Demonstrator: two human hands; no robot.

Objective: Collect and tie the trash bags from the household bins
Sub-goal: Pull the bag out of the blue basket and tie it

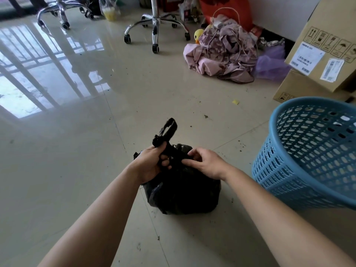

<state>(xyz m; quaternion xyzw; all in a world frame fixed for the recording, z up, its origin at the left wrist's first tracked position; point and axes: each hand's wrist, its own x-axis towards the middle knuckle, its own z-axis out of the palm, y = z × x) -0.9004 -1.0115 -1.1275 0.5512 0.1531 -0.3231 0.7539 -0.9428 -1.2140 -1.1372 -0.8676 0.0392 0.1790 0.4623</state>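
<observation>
A: How far along?
B: The black trash bag [181, 189] sits on the floor [86, 170] beneath both hands, knot apparently unfinished. The left hand [152, 162] grips one twisted handle and the right hand [206, 162] pinches the other.
A: Containers?
B: Bag contents hidden. The blue bin [308, 151], right of the right hand, is tilted, with no liner visible.

Black trash bag [181, 189], blue perforated basket [308, 157]

The cardboard box [327, 26] is showing printed handling signs [326, 41]: up arrows, a glass, an umbrella. It is carrying two white barcode labels [307, 59] with print too blurred to read.
</observation>
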